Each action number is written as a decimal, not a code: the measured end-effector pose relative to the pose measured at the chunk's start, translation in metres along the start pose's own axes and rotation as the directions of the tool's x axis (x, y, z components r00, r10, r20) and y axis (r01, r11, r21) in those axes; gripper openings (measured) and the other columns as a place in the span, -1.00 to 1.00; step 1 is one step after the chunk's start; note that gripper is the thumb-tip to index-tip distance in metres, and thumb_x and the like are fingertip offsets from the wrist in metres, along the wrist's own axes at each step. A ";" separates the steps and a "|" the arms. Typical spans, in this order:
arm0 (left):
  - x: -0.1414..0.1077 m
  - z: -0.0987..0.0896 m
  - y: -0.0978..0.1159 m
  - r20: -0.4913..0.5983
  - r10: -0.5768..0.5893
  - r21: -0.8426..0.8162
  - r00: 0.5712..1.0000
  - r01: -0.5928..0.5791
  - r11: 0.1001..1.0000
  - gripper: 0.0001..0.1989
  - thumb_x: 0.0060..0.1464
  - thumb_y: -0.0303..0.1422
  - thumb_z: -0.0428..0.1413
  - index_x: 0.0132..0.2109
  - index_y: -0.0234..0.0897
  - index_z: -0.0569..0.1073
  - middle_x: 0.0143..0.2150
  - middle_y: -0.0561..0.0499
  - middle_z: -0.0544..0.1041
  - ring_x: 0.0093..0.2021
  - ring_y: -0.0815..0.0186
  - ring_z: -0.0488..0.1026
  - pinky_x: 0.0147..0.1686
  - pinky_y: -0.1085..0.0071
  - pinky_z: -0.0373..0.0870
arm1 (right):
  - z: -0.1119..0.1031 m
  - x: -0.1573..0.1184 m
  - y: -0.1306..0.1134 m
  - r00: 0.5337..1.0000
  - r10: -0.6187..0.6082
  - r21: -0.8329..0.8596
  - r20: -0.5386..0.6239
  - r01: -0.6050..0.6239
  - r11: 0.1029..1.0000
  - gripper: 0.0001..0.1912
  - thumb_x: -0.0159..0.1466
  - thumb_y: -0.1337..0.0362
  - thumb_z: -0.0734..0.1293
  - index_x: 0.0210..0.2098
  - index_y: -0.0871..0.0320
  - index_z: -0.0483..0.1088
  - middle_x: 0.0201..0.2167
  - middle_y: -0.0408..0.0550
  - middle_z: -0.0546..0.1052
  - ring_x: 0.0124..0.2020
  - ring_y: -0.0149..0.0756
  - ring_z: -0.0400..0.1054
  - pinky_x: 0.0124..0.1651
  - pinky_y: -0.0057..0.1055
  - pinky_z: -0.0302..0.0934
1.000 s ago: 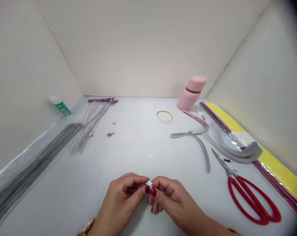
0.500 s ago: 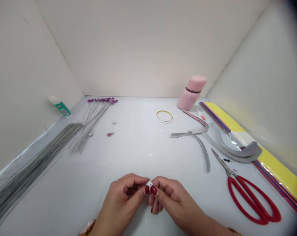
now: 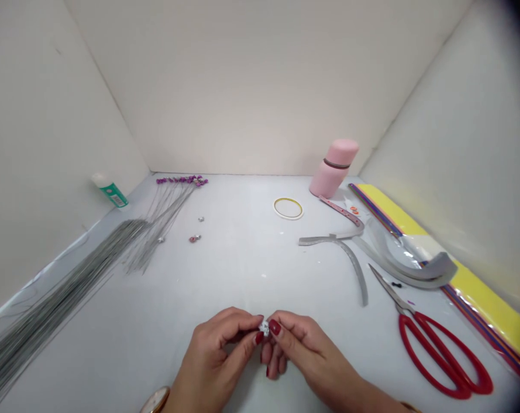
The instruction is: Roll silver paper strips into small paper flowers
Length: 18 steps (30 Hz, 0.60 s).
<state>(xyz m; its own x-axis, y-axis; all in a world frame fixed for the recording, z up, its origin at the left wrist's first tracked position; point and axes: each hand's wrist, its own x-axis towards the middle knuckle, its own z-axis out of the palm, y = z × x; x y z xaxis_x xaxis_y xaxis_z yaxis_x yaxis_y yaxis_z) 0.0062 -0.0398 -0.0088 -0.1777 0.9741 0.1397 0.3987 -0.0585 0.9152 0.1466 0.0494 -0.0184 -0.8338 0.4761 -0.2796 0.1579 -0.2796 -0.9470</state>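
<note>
At bottom centre of the frame, I'm watching the left hand (image 3: 214, 351) and right hand (image 3: 305, 344) pinching a tiny silver piece (image 3: 264, 328), which could drop if their grip slackens.

Scissors (image 3: 403, 306) right of the right hand (image 3: 307, 344), wire bundle (image 3: 57, 298) left.

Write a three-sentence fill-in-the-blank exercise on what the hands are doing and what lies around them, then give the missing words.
The left hand and right hand pinch a small silvery-white piece between their ____.
Long steel scissors with red loop handles lie on the ____ side of the white work surface.
A long bundle of thin grey wires lies on the ____ side of that surface.

Missing words: fingertips; right; left.
</note>
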 end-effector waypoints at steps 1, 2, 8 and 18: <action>0.000 0.000 0.000 0.007 0.009 0.005 1.000 -0.009 1.000 -0.79 0.07 -0.55 0.02 -0.20 -0.23 0.48 -0.39 0.03 0.51 -0.38 0.40 0.44 -0.35 0.54 0.36 | 0.000 0.000 0.000 1.000 0.003 -0.006 -0.005 -0.003 1.000 -0.62 0.24 0.06 0.15 -0.47 0.27 0.29 -0.60 -0.11 0.39 -0.61 -0.47 0.29 -0.52 -0.54 0.12; -0.001 0.000 0.000 0.013 0.022 0.010 1.000 -0.022 1.000 -0.78 0.07 -0.56 0.02 -0.19 -0.23 0.48 -0.39 0.03 0.51 -0.38 0.40 0.44 -0.35 0.54 0.36 | 0.001 0.000 0.001 1.000 0.008 -0.002 -0.011 -0.008 1.000 -0.61 0.24 0.05 0.14 -0.49 0.26 0.28 -0.62 -0.11 0.38 -0.63 -0.48 0.28 -0.54 -0.54 0.11; -0.004 0.003 -0.002 -0.032 0.228 0.067 0.973 -0.225 0.972 -0.68 0.05 -0.64 -0.02 -0.09 -0.24 0.39 -0.28 -0.05 0.49 -0.30 0.38 0.44 -0.30 0.54 0.38 | 0.005 0.000 0.008 0.999 0.031 0.130 0.030 -0.035 0.991 -0.59 0.23 0.00 0.13 -0.49 0.24 0.24 -0.65 -0.15 0.37 -0.71 -0.51 0.25 -0.62 -0.58 0.08; -0.007 0.005 -0.005 -0.040 0.323 0.208 0.946 -0.308 0.928 -0.72 0.07 -0.64 -0.08 -0.09 -0.32 0.33 -0.30 -0.11 0.46 -0.30 0.35 0.43 -0.32 0.52 0.40 | 0.016 -0.003 0.009 1.000 0.021 0.221 0.021 -0.025 0.975 -0.56 0.18 -0.06 0.15 -0.51 0.22 0.20 -0.71 -0.18 0.34 -0.77 -0.54 0.20 -0.69 -0.62 0.05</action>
<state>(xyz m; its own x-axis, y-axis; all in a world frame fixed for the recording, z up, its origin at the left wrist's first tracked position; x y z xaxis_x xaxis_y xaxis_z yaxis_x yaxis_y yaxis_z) 0.0102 -0.0453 -0.0159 -0.0750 0.8935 0.4428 0.6117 -0.3095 0.7281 0.1415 0.0322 -0.0233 -0.8411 0.4527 -0.2960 0.0581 -0.4686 -0.8815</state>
